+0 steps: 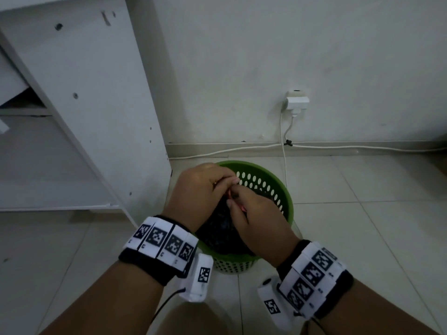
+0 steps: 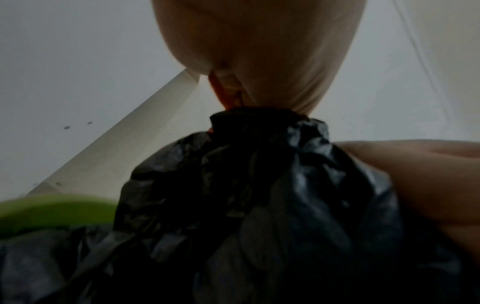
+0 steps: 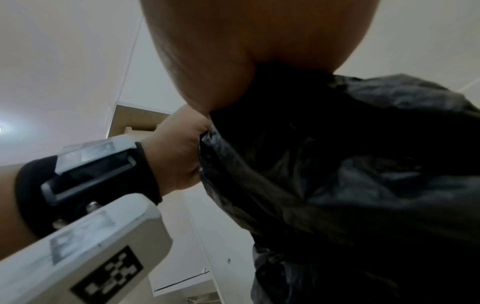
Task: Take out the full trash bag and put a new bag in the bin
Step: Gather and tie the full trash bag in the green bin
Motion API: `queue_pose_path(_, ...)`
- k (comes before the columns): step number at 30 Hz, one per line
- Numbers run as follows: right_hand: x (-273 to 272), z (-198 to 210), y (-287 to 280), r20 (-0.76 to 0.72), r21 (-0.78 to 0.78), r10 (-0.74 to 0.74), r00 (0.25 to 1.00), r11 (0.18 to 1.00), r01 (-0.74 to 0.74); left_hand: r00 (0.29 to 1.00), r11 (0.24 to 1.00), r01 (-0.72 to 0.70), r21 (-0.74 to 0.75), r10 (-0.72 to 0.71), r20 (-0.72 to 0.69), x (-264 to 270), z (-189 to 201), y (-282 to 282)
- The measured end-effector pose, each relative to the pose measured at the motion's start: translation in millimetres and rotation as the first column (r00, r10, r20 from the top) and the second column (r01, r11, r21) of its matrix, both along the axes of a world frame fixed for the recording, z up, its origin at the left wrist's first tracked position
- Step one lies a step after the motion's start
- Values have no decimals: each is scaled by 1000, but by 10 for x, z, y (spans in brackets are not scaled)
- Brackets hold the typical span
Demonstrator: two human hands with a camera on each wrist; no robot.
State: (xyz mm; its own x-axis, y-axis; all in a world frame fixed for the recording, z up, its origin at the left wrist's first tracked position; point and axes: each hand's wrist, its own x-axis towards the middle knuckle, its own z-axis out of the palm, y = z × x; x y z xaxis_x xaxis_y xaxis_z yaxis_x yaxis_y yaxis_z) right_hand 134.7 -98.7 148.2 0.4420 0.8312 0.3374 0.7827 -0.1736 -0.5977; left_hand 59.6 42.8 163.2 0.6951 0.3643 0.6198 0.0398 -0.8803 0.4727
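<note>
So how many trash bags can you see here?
1: a black trash bag sitting in the green bin, its gathered neck gripped by the left hand and right hand. No new bag is in view.

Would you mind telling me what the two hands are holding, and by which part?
Both the left hand and right hand grip the black trash bag at its gathered neck, by the red drawstring.

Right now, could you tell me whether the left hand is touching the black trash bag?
Touching: the left wrist view shows the left hand pinching the gathered neck of the black trash bag.
</note>
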Motion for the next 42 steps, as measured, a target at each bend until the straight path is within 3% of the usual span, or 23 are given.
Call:
queue_pose_path(4,21,-46,-35,-145,81,-61,988,994,73,992,930,-24,-366,-23,-123,-62,-50,-86)
queue_pose_path(8,113,-61,6,-223,128,-155,962,974,186,961,809,78,-583,-216,-171,-202,-108,-170)
queue_pose_path(11,161,5,60,-355,99,-193,915,965,242,956,825,104,-555,-237,-173,-218,-198,-228)
queue_pose_path(17,180,-26,93,-287,108,-242,927,953,282,984,847,-49,-529,-49,-170,-109,-280,-241)
queue_pose_path(20,148,-55,14,-274,186,-94,957,971,149,992,728,-94,-679,11,-125,-68,-294,-176)
queue_pose_path(22,152,-115,-45,-159,118,37,987,993,-18,993,605,-110,-788,25,-119,-33,-264,-142)
queue_pose_path(24,160,-173,-61,-53,21,82,995,996,-81,992,512,-106,-852,1,-123,6,-231,-145)
queue_pose_path(26,187,-194,-49,-91,35,23,996,999,-20,988,525,-134,-841,5,-155,34,-225,-174)
queue_pose_path(29,216,-158,-6,-262,65,-19,965,997,38,986,551,-141,-823,1,-168,8,-251,-223)
queue_pose_path(31,231,-99,40,-481,79,-8,876,995,52,997,592,-59,-804,-4,-76,-47,-317,-246)
queue_pose_path(32,241,-84,68,-612,91,2,791,994,68,1000,646,-27,-763,9,-27,-85,-360,-251)
queue_pose_path(33,243,-75,97,-746,87,6,666,992,88,1000,691,-1,-723,9,7,-122,-394,-263)
queue_pose_path(35,248,-64,141,-923,55,11,385,993,103,999,703,40,-710,-23,34,-164,-445,-297)
queue_pose_path(36,249,-63,160,-954,35,2,299,994,106,999,699,38,-714,-30,24,-167,-463,-312)
queue_pose_path(37,248,-63,182,-961,15,-18,276,993,117,1000,703,12,-711,-8,9,-160,-477,-318)
queue_pose_path(38,244,-66,206,-942,-8,-53,332,991,136,999,707,-30,-706,32,-10,-144,-502,-308)
queue_pose_path(40,240,-91,222,-776,-49,-148,613,983,174,995,672,-90,-736,89,-40,-115,-509,-288)
queue_pose_path(41,226,-102,213,-630,-50,-178,756,981,189,993,627,-103,-772,106,-46,-101,-515,-272)
queue_pose_path(42,215,-117,193,-494,-35,-180,850,982,187,991,563,-111,-819,120,-51,-79,-531,-250)
